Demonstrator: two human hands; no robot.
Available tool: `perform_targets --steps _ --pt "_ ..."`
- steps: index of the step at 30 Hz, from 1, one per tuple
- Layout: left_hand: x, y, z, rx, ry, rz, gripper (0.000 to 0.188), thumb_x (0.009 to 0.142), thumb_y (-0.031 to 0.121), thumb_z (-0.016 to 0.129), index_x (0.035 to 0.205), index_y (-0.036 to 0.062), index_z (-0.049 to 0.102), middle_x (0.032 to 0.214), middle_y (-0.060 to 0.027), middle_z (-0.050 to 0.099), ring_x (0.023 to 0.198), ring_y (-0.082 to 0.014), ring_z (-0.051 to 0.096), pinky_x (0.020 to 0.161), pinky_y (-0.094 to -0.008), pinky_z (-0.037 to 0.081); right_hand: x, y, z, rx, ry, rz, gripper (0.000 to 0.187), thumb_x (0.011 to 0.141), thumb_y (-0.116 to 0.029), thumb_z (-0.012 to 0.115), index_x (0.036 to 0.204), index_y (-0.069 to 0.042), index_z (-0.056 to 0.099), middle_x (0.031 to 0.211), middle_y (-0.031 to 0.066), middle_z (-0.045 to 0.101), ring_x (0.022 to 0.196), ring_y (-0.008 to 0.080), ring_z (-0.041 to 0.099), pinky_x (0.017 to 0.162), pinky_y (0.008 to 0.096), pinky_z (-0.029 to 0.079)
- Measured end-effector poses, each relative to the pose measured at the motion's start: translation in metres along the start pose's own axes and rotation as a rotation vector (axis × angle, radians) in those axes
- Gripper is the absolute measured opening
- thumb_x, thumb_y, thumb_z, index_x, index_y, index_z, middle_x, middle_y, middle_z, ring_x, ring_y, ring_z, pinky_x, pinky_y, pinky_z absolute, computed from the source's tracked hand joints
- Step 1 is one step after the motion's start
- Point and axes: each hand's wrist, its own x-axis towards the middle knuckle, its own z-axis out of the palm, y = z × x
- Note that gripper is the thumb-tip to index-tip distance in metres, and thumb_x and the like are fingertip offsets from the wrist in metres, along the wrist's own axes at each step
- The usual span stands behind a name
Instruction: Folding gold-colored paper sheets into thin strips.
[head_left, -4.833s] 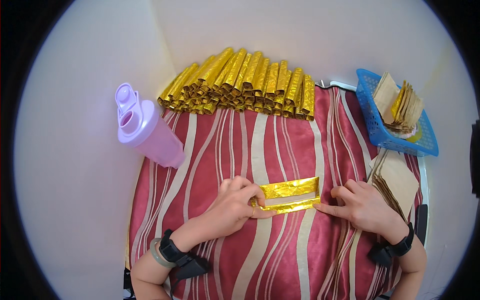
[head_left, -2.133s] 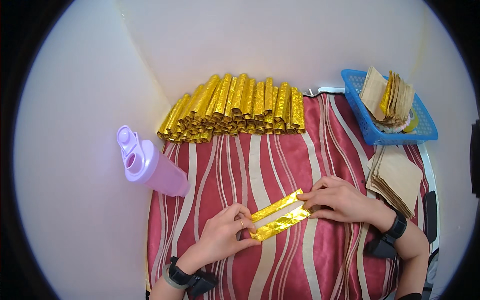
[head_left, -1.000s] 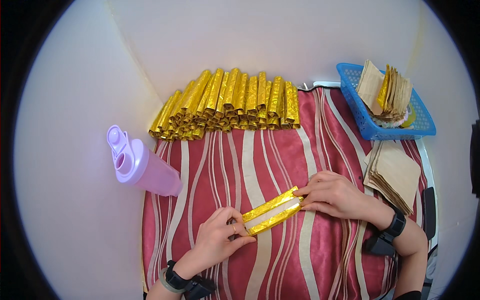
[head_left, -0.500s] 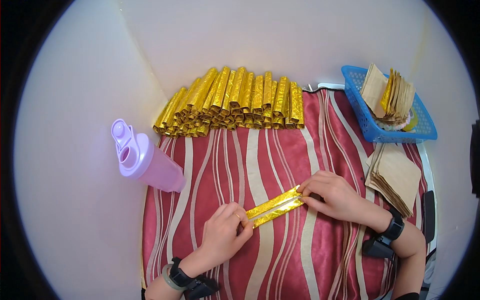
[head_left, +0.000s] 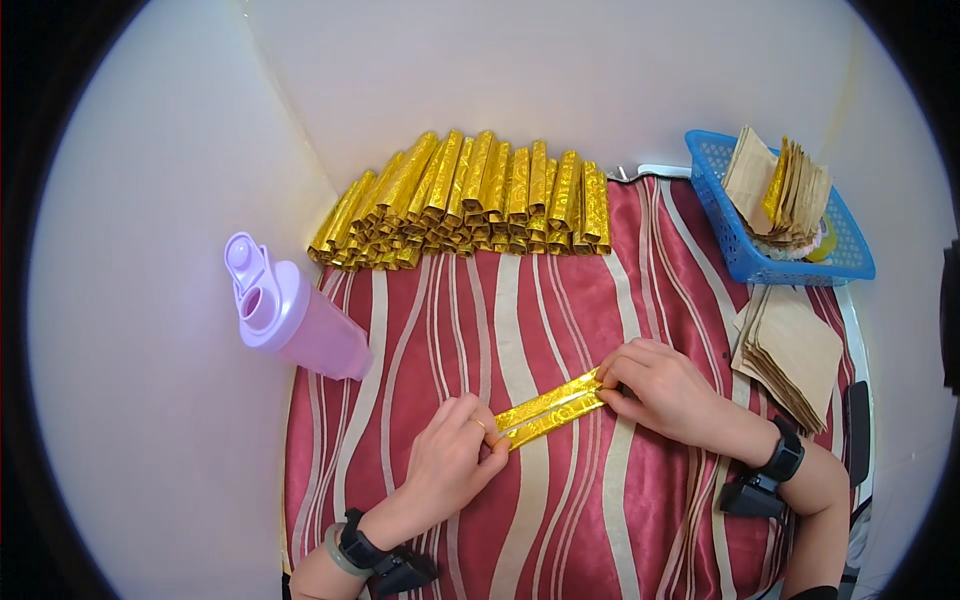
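Observation:
A strip of shiny gold foil paper (head_left: 550,408), its two long sides folded in toward a narrow gap along the middle, lies slanted above the striped cloth. My left hand (head_left: 452,450) pinches its lower left end between thumb and fingers. At the upper right end, my right hand (head_left: 655,388) grips it the same way, thumb below and fingers above. The fingertips partly cover both ends. Beyond my hands, a heap of folded gold paper tubes (head_left: 480,195) is stacked in layers at the back of the cloth.
A lilac shaker bottle (head_left: 300,315) stands at the left. At the back right, a blue plastic basket (head_left: 810,272) holds brown paper sheets and some gold paper. A stack of brown paper sheets (head_left: 795,350) lies in front of it. Red striped cloth (head_left: 440,330) covers the table; pale walls surround it.
The gap between the strip's two folded sides looks narrower. Both hands keep their hold at the ends, with only a slight shift.

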Motion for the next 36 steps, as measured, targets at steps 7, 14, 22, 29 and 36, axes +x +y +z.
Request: perform_targets --steps 7,14,22,29,36 --pt "0.0008 -0.0038 -0.0028 0.05 -0.06 0.112 0.029 0.077 0.001 0.07 0.106 0.0073 0.069 0.094 -0.0071 0.057 0.082 -0.0233 0.058 0.07 -0.0343 0.05 -0.0012 -0.0002 0.0015 -0.008 0.002 0.013 0.016 0.077 -0.008 0.07 0.083 -0.003 0.056 0.082 0.0106 0.056 0.08 0.0294 0.059 0.072 0.04 0.049" --pt "-0.0014 -0.0043 -0.003 0.165 -0.095 0.172 0.042 0.075 0.002 0.07 0.115 0.0149 0.071 0.106 -0.0051 0.062 0.083 -0.0218 0.058 0.069 -0.0331 0.051 -0.0008 -0.0023 0.0019 -0.025 0.021 0.001 0.017 0.077 -0.008 0.07 0.083 -0.003 0.055 0.082 0.0108 0.055 0.079 0.0296 0.058 0.071 0.0393 0.049" --pt "-0.0021 -0.0067 -0.0016 0.304 -0.092 0.266 0.044 0.076 0.007 0.068 0.117 0.0203 0.07 0.114 -0.0002 0.064 0.079 -0.0183 0.057 0.063 -0.0278 0.053 0.0021 -0.0033 0.0044 -0.075 0.042 -0.014 0.019 0.075 -0.009 0.07 0.081 -0.003 0.053 0.081 0.0109 0.054 0.077 0.0297 0.057 0.069 0.0399 0.049" --pt "-0.0026 -0.0083 -0.0009 0.423 -0.064 0.441 0.05 0.074 0.008 0.063 0.123 0.0177 0.065 0.13 0.0056 0.061 0.073 -0.0114 0.053 0.055 -0.0199 0.05 -0.0015 -0.0033 0.0083 -0.125 0.042 -0.004 0.021 0.074 -0.008 0.07 0.082 -0.003 0.052 0.082 0.0106 0.053 0.075 0.0288 0.057 0.066 0.0391 0.05" --pt "-0.004 -0.0019 -0.0017 0.489 -0.105 0.43 0.047 0.078 0.01 0.06 0.124 0.017 0.065 0.124 0.0039 0.064 0.076 -0.0142 0.057 0.063 -0.0214 0.053 -0.0015 -0.0053 0.0042 -0.076 0.032 0.046 0.02 0.075 -0.01 0.071 0.085 -0.004 0.054 0.085 0.0096 0.055 0.078 0.0277 0.059 0.068 0.0385 0.05"
